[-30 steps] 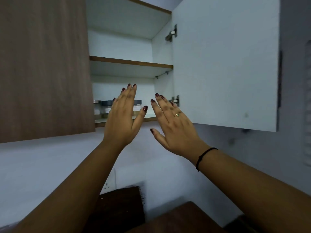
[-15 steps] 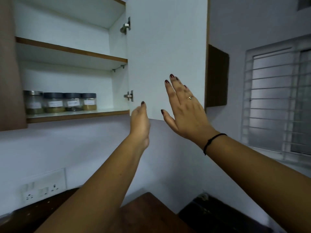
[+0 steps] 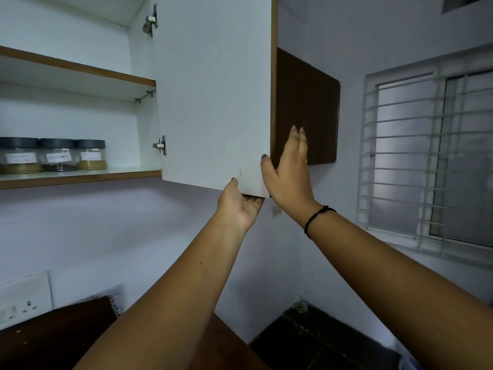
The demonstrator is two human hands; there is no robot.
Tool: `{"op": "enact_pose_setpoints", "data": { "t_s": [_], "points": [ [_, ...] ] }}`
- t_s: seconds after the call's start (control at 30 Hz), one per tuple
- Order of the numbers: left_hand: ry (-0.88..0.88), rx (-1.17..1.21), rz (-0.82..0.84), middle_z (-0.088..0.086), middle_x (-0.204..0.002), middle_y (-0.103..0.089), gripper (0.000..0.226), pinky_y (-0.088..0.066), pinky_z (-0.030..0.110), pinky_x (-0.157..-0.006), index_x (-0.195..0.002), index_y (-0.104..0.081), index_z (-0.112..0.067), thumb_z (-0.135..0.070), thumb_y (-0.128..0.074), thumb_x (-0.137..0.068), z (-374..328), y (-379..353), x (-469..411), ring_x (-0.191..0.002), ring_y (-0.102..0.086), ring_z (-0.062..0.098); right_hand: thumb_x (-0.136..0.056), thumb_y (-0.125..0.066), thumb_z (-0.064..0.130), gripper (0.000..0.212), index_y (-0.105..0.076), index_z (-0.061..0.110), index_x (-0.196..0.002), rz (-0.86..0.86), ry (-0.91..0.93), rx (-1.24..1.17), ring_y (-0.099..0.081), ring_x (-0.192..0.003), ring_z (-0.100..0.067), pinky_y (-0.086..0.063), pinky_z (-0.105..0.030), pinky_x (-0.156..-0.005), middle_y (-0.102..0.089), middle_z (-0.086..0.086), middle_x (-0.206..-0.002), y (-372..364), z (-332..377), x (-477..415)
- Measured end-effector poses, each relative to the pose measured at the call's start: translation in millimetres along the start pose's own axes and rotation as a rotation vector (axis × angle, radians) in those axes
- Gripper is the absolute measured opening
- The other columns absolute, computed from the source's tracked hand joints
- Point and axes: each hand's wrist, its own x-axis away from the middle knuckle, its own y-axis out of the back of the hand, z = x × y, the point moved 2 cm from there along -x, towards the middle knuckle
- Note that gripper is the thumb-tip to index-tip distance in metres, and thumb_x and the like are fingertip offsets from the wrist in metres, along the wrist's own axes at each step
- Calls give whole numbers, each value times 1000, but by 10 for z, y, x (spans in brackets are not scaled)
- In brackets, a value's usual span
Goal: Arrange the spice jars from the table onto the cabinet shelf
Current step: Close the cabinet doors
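1. While both forearms reach up from the bottom of the view, a dark wooden bench (image 3: pixel 53 337) lies beneath them, and only part of it shows.
2. Just above, the left grip (image 3: pixel 241 206), a bare hand with its palm turned up, clasps the lower free corner of the open cabinet door (image 3: pixel 213 102). Its thumb lies on the white inner face and its fingers are tucked under the bottom edge, probably to steady the panel from below.
3. Just beside it and a little higher is the right grip (image 3: pixel 288 177), with a thin black band (image 3: pixel 317 217) at the wrist. It holds the door's free vertical edge, with the thumb hooked onto the white face and the straight fingers flat against the brown outer side. This looks like a hold for swinging the door on its hinges.
4. Neither grip carries a jar.
5. Farther back and to the left, the spice jars (image 3: pixel 56 156) stand upright on the lower cabinet shelf (image 3: pixel 80 177). Three with dark lids and white labels are in view, packed side by side at the picture's left edge.
6. Since the jars are shelved and both grips are on the door, closing the cabinet seems to be the step in hand. The right fingers sit on the outer face, away from where the door would pinch.
7. Farthest away are a pale wall with a socket plate (image 3: pixel 24 297) low on the left and a barred window (image 3: pixel 426 156) on the right.
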Motion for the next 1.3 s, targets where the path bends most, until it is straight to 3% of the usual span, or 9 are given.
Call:
{"op": "enact_pose_setpoints", "data": {
  "t_s": [0.07,0.17,0.33,0.53,0.7,0.87,1.0,1.17,1.3],
  "points": [
    [-20,7,-37,15,-116,-71,38,-61,40,-74,-130,-58,-5,-29,-40,-107,41,5,-66,-100,-71,28,-98,-54,23,75,-8,8,-156,18,-39,-109,-15,-151,-26,-25,-40,-120,-10,-12,-163,-35,-65,-42],
    [-42,3,-87,14,-113,-72,35,-61,37,-68,-128,-60,-4,-25,-41,-107,96,34,-122,-94,-72,25,-100,-52,20,70,-11,8,-155,60,-64,-230,-27,-146,-21,-27,-22,-111,-25,-9,-160,-102,-85,-59],
    [-122,-34,-125,12,-111,-73,37,-60,39,-85,-126,-61,-7,-32,-43,-106,98,132,-149,-98,-72,24,-99,-51,16,45,-40,9,-143,57,-49,-408,-61,-113,-15,-53,-30,-95,-61,-3,-129,-245,10,15],
    [-176,-35,-152,10,-113,-73,38,-58,40,-92,-126,-62,-8,-35,-44,-106,-58,245,114,-100,-72,23,-99,-49,16,37,-47,10,-136,39,104,-448,-65,-102,-9,-57,-25,-84,-67,1,-117,-351,285,195],
    [-207,-21,-73,11,-114,-74,38,-62,37,-71,-129,-61,-12,-37,-49,-104,-286,422,284,-96,-75,23,-101,-45,25,52,-31,10,-149,98,254,-464,-62,-115,-13,-56,-30,-92,-60,-2,-131,-539,523,378],
    [-227,-79,-75,11,-113,-74,36,-57,39,-92,-124,-65,-10,-33,-45,-105,-499,541,460,-106,-70,24,-102,-43,25,58,-23,9,-153,103,302,-534,-53,-127,-14,-44,-13,-99,-48,-5,-146,-724,772,460],
    [-368,-162,-57,8,-95,-76,34,-59,31,-77,-104,-68,-8,-28,-41,-105,-655,501,710,-89,-74,18,-101,-44,25,63,-17,8,-155,125,334,-581,-38,-140,-15,-28,-7,-107,-34,-6,-157,-854,990,514],
    [-605,-148,3,8,-120,-60,44,-31,34,-119,-141,-42,3,-24,-31,-108,-832,454,973,-126,-53,22,-101,-48,26,70,-8,10,-157,184,400,-602,-23,-149,-17,-23,-15,-114,-14,-4,-165,-1038,1300,617],
    [-527,-165,-79,4,-125,-66,44,-39,37,-113,-141,-50,-10,-33,-40,-105,-1054,602,1160,-128,-56,24,-100,-50,28,74,-6,9,-157,194,438,-597,-18,-151,-20,-22,-21,-114,-8,-6,-165,-1155,1504,695]
  ]
}}
